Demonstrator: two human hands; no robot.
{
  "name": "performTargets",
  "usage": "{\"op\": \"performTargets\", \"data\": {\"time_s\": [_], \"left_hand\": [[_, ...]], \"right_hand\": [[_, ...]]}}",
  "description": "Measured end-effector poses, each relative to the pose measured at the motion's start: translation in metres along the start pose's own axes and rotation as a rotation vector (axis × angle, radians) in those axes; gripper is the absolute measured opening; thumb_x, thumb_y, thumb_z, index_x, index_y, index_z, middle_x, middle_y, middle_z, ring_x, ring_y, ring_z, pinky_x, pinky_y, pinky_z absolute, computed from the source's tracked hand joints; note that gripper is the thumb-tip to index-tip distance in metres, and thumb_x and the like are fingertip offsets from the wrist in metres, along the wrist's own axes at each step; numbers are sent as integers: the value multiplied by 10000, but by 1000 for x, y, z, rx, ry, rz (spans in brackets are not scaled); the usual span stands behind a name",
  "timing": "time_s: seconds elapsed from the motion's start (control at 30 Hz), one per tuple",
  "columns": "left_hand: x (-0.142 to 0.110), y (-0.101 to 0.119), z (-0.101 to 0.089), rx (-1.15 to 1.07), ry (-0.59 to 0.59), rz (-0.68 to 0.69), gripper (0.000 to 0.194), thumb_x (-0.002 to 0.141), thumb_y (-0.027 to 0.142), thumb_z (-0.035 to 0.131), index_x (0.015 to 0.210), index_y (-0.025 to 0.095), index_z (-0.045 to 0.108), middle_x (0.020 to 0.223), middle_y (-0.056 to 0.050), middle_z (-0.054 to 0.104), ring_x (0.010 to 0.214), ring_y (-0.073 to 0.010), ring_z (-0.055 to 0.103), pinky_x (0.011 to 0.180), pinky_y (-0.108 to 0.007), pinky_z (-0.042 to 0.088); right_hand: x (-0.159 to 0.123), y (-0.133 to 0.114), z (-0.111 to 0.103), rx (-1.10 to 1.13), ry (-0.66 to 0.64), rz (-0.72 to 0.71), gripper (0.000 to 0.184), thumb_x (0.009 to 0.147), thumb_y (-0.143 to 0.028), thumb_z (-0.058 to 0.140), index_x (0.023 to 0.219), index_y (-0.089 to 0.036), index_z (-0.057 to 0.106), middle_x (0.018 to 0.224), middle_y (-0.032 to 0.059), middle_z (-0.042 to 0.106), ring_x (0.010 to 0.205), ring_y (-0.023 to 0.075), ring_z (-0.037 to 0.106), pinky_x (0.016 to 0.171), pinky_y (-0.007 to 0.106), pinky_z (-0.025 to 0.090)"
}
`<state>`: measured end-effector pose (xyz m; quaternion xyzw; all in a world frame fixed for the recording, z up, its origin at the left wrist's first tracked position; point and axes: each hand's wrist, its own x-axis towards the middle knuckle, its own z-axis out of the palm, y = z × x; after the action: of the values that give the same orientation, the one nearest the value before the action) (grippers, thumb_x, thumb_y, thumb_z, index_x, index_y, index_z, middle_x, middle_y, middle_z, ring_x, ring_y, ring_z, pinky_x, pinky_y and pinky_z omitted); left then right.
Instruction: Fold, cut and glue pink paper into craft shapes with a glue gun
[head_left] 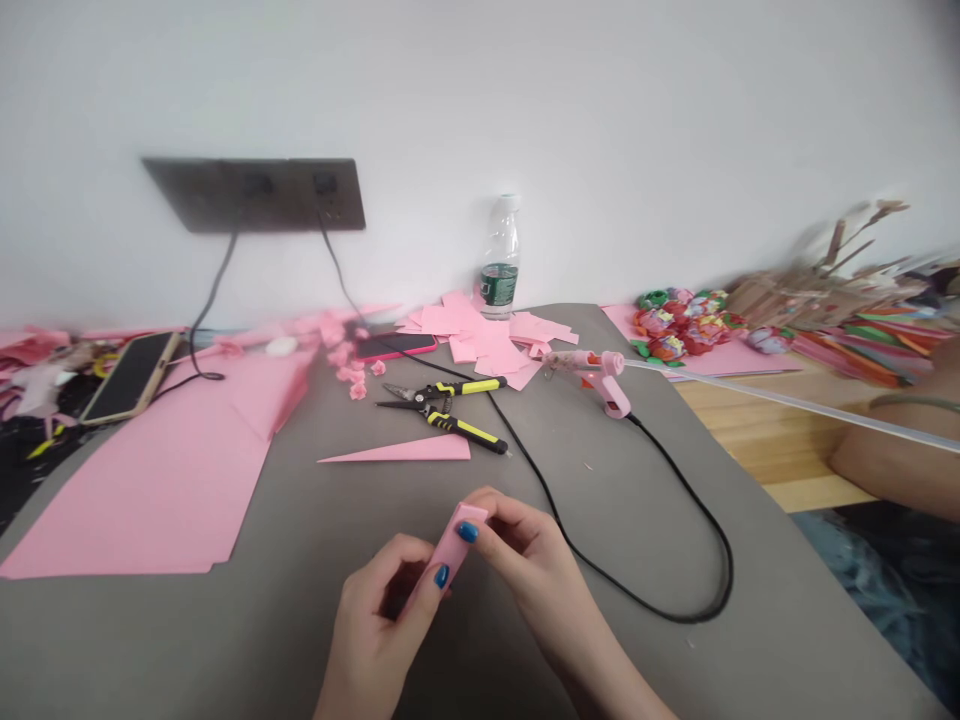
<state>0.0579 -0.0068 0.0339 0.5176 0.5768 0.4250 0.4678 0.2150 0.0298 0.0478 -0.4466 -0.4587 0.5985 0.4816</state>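
Observation:
Between my two hands is a narrow folded strip of pink paper [452,540], tilted up to the right. My left hand [394,600] pinches its lower part, thumb on top. At the upper end my right hand [529,560] grips it between thumb and fingers. Both hands are closed on the strip, and the fingertips beneath it are partly hidden. Just beyond them a long pointed pink paper piece [405,452] lies on the grey table [300,630]. Behind that rest scissors with black and yellow handles [450,405], their blades apart and pointing left.
A pink glue gun [600,375] with a long glue stick and looping black cord [720,590] lies right. Pink sheets [172,480] and a phone [131,375] are left. Cut papers [487,345] and a bottle [500,260] stand behind. Another person's arm [900,450] is at right, near colourful flowers [686,325].

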Motion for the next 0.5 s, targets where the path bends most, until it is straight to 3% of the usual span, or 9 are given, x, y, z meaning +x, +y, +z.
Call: {"op": "performTargets", "data": {"time_s": [0.2, 0.5], "left_hand": [[-2, 2, 1, -8, -56, -46, 365, 892, 538, 640, 780, 192, 673, 724, -19, 669, 659, -160, 645, 590, -205, 491], [1, 1, -6, 73, -180, 57, 334, 944, 482, 580, 802, 197, 682, 711, -21, 690, 631, -157, 645, 583, -209, 496]], "right_hand": [[0, -1, -1, -13, 6, 0, 340, 855, -484, 724, 685, -198, 655, 734, 11, 599, 713, 171, 527, 682, 290, 428], [0, -2, -1, -48, 17, 33, 371, 835, -508, 725, 650, -207, 613, 687, 3, 583, 683, 168, 516, 651, 284, 414]]}}
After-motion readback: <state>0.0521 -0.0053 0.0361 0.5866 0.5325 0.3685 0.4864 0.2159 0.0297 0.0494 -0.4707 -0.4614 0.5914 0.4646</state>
